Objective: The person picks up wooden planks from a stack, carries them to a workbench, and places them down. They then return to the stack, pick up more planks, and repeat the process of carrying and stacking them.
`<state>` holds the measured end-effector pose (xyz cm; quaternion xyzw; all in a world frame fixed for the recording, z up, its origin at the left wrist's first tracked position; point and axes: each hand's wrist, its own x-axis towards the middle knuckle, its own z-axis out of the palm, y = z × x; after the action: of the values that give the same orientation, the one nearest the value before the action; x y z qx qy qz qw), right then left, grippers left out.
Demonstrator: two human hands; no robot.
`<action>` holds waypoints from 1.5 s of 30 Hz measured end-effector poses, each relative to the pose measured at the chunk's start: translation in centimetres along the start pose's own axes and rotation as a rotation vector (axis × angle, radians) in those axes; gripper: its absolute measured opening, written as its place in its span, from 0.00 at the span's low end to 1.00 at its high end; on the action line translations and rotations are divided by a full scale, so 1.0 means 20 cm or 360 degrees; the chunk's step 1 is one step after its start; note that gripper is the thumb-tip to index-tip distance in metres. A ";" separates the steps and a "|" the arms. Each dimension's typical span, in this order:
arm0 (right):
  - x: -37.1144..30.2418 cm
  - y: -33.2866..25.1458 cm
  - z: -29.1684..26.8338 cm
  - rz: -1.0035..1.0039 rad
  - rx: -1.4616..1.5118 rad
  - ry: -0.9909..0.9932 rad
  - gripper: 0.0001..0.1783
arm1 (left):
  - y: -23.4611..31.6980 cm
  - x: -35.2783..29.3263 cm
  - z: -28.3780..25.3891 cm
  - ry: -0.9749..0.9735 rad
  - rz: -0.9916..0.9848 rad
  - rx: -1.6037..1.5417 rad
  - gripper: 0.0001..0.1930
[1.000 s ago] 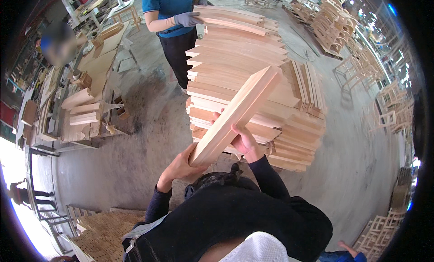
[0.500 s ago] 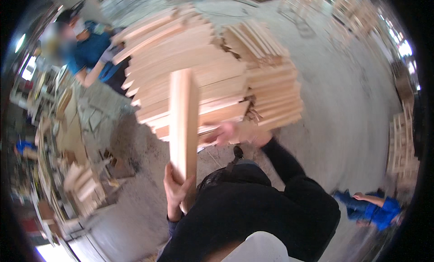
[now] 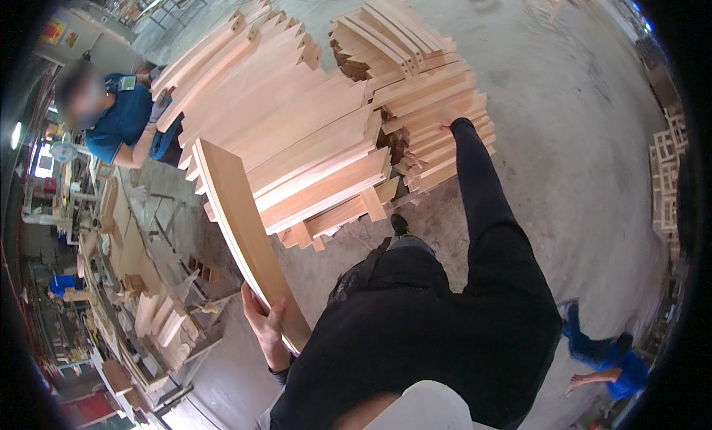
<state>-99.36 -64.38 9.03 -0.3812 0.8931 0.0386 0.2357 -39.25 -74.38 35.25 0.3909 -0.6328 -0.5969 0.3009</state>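
My left hand (image 3: 265,325) is closed around the lower end of a long pale wooden board (image 3: 241,215), which slants up and leftward over the edge of the big board stack. My right arm stretches forward. At its end, my right hand (image 3: 452,123) is at the smaller stack of wooden boards (image 3: 437,144) on the right, apparently touching its top; its fingers are mostly hidden and their grip is unclear. The larger stack of boards (image 3: 297,118) spreads in front of me, its boards laid side by side in layers.
At the far left a co-worker (image 3: 126,118) in a blue shirt and gloves has hands at the large stack's ends. Another person (image 3: 619,367) in blue is at the lower right. Wood pieces (image 3: 163,319) lie on the left. Wooden frames (image 3: 667,178) stand at the right edge.
My right hand has moved from the near edge of the large stack forward and right to the smaller stack. The board in my left hand has tipped leftward.
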 end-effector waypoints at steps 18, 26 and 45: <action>-1.33 -1.76 -0.21 -0.1678 0.1195 -0.1088 0.31 | -0.08 -0.26 -0.14 0.0475 -0.0016 0.0419 0.32; -1.61 -2.22 0.00 -0.1406 0.2247 -0.1832 0.38 | -0.10 -0.46 -0.23 0.0741 -0.0018 0.1088 0.31; -1.94 -2.95 0.34 -0.0483 0.2268 -0.1859 0.18 | -0.34 -0.57 -0.87 0.0972 -0.0183 0.1256 0.31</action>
<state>-32.33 -78.59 27.10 -0.1795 0.3868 -0.3639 0.8281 -17.71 -73.55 31.38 0.6659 -0.6708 -0.1860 0.2682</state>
